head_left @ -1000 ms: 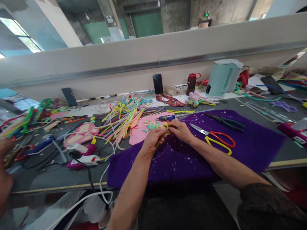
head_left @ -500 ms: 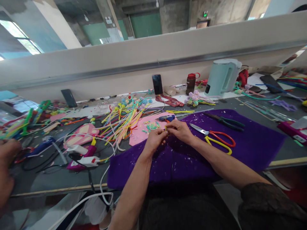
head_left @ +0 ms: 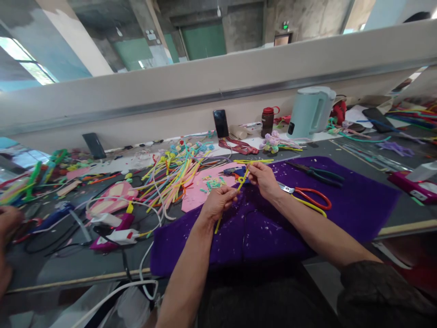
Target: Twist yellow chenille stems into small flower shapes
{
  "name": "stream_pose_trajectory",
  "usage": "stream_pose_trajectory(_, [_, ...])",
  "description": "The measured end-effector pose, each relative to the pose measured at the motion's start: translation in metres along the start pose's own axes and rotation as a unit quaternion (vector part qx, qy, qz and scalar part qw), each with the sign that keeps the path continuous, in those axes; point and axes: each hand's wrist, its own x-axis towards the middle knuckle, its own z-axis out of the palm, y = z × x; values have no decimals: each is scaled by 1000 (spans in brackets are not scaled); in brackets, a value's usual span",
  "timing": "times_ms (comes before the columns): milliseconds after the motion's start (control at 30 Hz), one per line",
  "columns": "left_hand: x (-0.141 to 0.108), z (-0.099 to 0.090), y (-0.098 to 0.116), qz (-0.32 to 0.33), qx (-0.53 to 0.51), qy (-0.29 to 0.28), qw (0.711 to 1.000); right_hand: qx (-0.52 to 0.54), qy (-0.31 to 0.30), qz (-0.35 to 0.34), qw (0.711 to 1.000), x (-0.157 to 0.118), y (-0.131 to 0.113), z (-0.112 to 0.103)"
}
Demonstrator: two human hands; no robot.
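A yellow pipe cleaner (head_left: 241,180) with a small loop in its middle is stretched between my two hands. My left hand (head_left: 221,200) pinches its lower part, and a tail of it sticks out below the palm. The upper end sits between the fingertips of my right hand (head_left: 262,178). Both hands hover over a purple cloth (head_left: 269,228). Just behind them a blue glue gun (head_left: 235,171) lies by a pink sheet (head_left: 194,196) with short green and yellow cut pieces (head_left: 214,183). Scissors (head_left: 312,197) with red and yellow handles are partly behind my right forearm.
Dark-handled pliers (head_left: 321,173) lie on the cloth's right side. Heaped pipe cleaners (head_left: 174,173) spread left of the pink sheet. Power strips (head_left: 114,232) with cables lie at left, near another person's hand (head_left: 8,223). A kettle (head_left: 309,114), bottle (head_left: 268,122) and phone (head_left: 220,124) stand behind.
My hands have moved apart, the right one up and to the right. The looped yellow pipe cleaner, mostly hidden before, now shows between them. The view has shifted slightly.
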Motion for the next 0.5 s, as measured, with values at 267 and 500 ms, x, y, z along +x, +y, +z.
stream_pose_trajectory(267, [1, -3, 1, -6, -53, 3, 999, 19, 11, 28, 999, -2, 0, 3])
stream_pose_trajectory(500, [3, 0, -4, 50, -44, 40, 997, -63, -136, 106, 983, -24, 11, 17])
